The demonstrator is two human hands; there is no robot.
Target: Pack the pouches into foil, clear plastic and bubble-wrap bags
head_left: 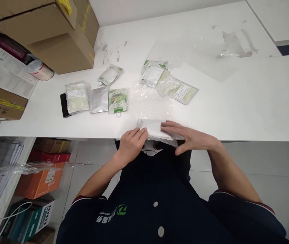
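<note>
A white flat item (156, 128) lies at the table's front edge, with clear bubble wrap (152, 103) stretching behind it. My left hand (132, 144) is at its left end, fingers curled together on the wrap; what they pinch is too small to name. My right hand (185, 135) rests on its right end, fingers stretched out and thumb apart. Behind my left hand are a green printed spout pouch (118, 100), a silver pouch (99, 100) and a wrapped pale green packet (77, 98).
Further back lie a clear-fronted pouch (110, 75), a white-labelled pouch (152, 75) and a light green pouch (185, 93). Clear plastic film spreads at the back right. Cardboard boxes (63, 51) and a can (41, 70) stand at the left.
</note>
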